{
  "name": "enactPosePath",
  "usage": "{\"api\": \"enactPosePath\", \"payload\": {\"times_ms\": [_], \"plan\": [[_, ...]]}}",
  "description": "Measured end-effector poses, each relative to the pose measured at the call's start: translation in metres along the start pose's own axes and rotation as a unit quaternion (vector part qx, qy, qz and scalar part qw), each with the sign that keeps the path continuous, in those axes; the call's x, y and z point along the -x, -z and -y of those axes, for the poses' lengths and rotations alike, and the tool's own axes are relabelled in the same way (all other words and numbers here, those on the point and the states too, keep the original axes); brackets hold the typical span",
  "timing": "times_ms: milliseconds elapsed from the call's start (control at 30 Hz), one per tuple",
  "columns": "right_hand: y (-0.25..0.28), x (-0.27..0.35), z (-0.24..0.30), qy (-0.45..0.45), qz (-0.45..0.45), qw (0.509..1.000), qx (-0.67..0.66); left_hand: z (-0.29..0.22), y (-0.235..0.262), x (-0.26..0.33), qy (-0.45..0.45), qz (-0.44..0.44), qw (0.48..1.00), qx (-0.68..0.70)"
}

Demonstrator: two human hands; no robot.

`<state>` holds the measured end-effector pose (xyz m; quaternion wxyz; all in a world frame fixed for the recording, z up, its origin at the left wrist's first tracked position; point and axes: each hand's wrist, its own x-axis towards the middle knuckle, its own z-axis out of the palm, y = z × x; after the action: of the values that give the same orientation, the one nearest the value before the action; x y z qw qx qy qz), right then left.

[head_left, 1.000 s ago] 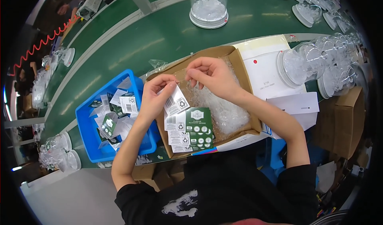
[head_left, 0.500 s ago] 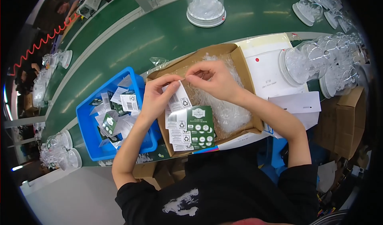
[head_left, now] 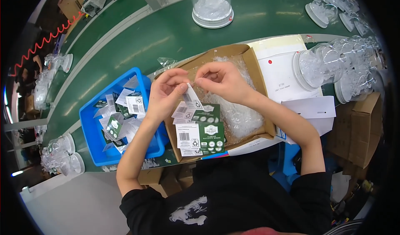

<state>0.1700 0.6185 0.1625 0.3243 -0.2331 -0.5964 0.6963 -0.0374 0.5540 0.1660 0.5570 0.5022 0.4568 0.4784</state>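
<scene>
Pinching white tag between left hand, right hand

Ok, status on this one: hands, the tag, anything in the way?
Left hand and right hand both pinch a small white tag over the cardboard box. Nothing in the way.

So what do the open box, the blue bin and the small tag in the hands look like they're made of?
Open box: brown corrugated cardboard, matte, with folded flaps. Blue bin: moulded plastic, slightly glossy. Tag, pinched by the left hand and right hand: thin printed card or paper, likely.
</scene>
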Motion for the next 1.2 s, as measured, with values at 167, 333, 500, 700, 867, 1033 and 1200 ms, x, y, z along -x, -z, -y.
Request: {"api": "enactPosePath", "payload": {"times_ms": [167,333,500,700,867,1033,1200], "plan": [[-0.002,0.001,0.003,-0.025,0.01,0.999,-0.035,0.0,-0.001,0.001,0.004,0.0,1.0,-0.011],[-0.002,0.0,0.001,-0.012,0.015,1.0,-0.018,0.0,-0.001,0.0,-0.008,-0.005,1.0,0.004],[-0.001,0.0,-0.002,-0.018,0.022,0.999,-0.019,-0.001,-0.001,0.0,0.001,0.012,1.0,0.018],[-0.001,0.001,0.004,-0.086,0.047,0.992,-0.081,-0.002,-0.002,0.001,-0.002,0.019,1.0,0.021],[-0.002,0.0,-0.005,-0.047,0.023,0.998,-0.034,-0.002,-0.009,0.002,-0.009,0.007,1.0,0.009],[-0.002,0.0,-0.006,-0.018,0.021,1.0,-0.006,-0.002,-0.012,0.006,-0.049,-0.018,0.994,-0.095],[0.0,-0.001,-0.004,-0.052,0.013,0.996,-0.075,0.001,-0.016,0.005,-0.067,-0.033,0.995,-0.066]]}}
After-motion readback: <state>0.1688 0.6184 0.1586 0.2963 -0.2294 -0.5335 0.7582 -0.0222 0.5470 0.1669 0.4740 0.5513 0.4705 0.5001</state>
